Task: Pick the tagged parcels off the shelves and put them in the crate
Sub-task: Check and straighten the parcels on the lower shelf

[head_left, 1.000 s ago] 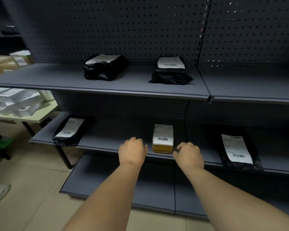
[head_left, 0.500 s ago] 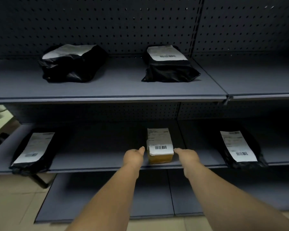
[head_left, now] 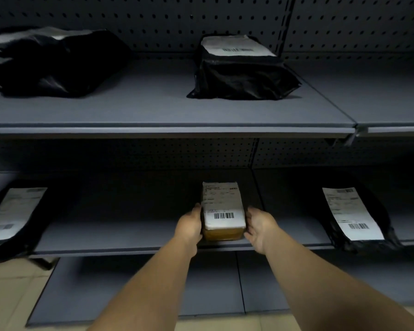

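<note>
A small brown cardboard parcel (head_left: 221, 209) with a white barcode label lies near the front of the middle shelf (head_left: 129, 237). My left hand (head_left: 189, 226) presses against its left side and my right hand (head_left: 258, 225) against its right side, so both hands clasp it. The parcel still rests on the shelf. The crate is not in view.
Black bag parcels with white labels lie on the middle shelf at far left (head_left: 12, 218) and at right (head_left: 354, 213). Two more black bag parcels (head_left: 50, 63) (head_left: 242, 70) sit on the upper shelf (head_left: 153, 111). A bare bottom shelf (head_left: 141, 287) lies below, above a tiled floor.
I have come closer to the shelves. Both hands reached forward from in front of the shelf edge and closed in on the two sides of the brown parcel.
</note>
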### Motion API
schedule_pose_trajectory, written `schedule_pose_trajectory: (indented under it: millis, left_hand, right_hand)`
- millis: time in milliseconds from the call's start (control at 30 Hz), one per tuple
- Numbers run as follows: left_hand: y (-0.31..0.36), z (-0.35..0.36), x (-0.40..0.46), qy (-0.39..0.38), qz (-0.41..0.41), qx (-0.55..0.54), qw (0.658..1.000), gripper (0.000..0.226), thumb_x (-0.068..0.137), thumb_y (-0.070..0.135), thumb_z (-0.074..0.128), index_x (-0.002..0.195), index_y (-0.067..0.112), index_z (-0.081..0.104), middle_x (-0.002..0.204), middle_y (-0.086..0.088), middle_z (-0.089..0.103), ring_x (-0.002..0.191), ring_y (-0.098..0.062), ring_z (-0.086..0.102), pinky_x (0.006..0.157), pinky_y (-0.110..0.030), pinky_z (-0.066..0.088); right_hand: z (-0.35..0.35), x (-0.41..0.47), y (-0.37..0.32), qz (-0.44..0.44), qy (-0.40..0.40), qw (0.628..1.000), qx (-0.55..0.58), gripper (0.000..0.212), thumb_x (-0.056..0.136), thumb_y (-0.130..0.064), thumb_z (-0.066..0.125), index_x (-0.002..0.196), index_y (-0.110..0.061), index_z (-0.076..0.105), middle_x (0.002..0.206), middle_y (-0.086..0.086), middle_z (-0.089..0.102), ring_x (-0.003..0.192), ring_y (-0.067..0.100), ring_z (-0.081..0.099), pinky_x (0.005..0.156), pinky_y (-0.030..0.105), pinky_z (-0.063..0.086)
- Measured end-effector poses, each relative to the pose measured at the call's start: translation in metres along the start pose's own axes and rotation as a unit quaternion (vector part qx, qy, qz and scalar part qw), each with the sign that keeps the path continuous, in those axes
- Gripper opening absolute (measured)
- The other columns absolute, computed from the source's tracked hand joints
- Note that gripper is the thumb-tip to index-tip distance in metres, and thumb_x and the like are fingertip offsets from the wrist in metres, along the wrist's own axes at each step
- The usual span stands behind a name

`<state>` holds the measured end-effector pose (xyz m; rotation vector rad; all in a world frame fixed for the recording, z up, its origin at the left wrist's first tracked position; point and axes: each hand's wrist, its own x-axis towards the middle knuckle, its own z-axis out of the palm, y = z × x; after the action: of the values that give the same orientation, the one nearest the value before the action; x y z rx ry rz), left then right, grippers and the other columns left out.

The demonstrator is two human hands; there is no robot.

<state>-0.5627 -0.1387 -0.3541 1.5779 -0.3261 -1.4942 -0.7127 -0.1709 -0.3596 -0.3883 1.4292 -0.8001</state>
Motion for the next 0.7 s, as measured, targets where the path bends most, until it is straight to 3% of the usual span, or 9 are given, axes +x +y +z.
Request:
schedule_pose_trajectory:
  millis: [133,233,333,400,567,700]
  left_hand:
    - [-0.002,0.000,0.000,-0.002,0.019,0.002,1.000,0.022,0.097,0.039,0.043,0.092,0.023,0.056,0.086,0.003,0.062,0.081,-0.014,0.057,0.082,-0.032,0.040]
    - [0.000,0.000,-0.006,-0.007,0.036,0.007,0.999,0.022,0.096,0.040,0.046,0.093,0.022,0.057,0.089,0.002,0.064,0.086,-0.016,0.058,0.082,-0.033,0.040]
    - [0.002,-0.001,-0.017,-0.005,0.061,0.018,0.998,0.018,0.094,0.040,0.050,0.087,0.026,0.058,0.088,0.002,0.066,0.086,-0.015,0.060,0.072,-0.029,0.045]
    - [0.001,-0.001,-0.026,-0.001,0.077,0.020,0.997,0.014,0.093,0.038,0.052,0.087,0.027,0.058,0.088,0.003,0.068,0.086,-0.015,0.062,0.068,-0.028,0.046]
    - [-0.003,-0.002,-0.048,-0.001,0.111,0.028,0.993,0.009,0.090,0.031,0.059,0.095,0.024,0.063,0.090,0.001,0.073,0.084,-0.016,0.069,0.063,-0.029,0.053]
    - [-0.007,-0.003,-0.068,0.005,0.136,0.016,0.991,0.011,0.090,0.027,0.060,0.099,0.021,0.063,0.093,-0.001,0.073,0.083,-0.015,0.071,0.064,-0.028,0.055]
  right_hand:
    - [-0.001,0.000,0.001,-0.004,-0.011,1.000,-0.011,0.033,0.097,-0.031,0.047,0.122,-0.011,0.057,0.110,0.011,0.066,0.103,0.024,0.061,0.098,0.037,0.047]
    - [-0.002,-0.005,0.000,-0.012,-0.026,1.000,-0.007,0.032,0.096,-0.030,0.049,0.118,-0.009,0.060,0.107,0.010,0.068,0.096,0.021,0.063,0.079,0.030,0.050]
    - [-0.007,-0.014,-0.002,-0.026,-0.036,0.999,-0.016,0.034,0.094,-0.032,0.054,0.118,-0.009,0.061,0.107,0.008,0.069,0.099,0.020,0.063,0.084,0.030,0.049]
    - [-0.011,-0.021,-0.002,-0.045,-0.043,0.997,-0.040,0.033,0.090,-0.033,0.060,0.112,-0.010,0.065,0.098,0.005,0.073,0.093,0.018,0.065,0.077,0.027,0.051]
    - [-0.025,-0.042,-0.002,-0.085,-0.056,0.993,-0.065,0.032,0.091,-0.024,0.061,0.119,-0.011,0.061,0.102,0.006,0.072,0.101,0.021,0.065,0.099,0.040,0.048]
    - [-0.034,-0.063,0.000,-0.113,-0.065,0.989,-0.071,0.025,0.090,-0.021,0.061,0.114,-0.014,0.062,0.097,0.001,0.072,0.104,0.021,0.064,0.103,0.042,0.044]
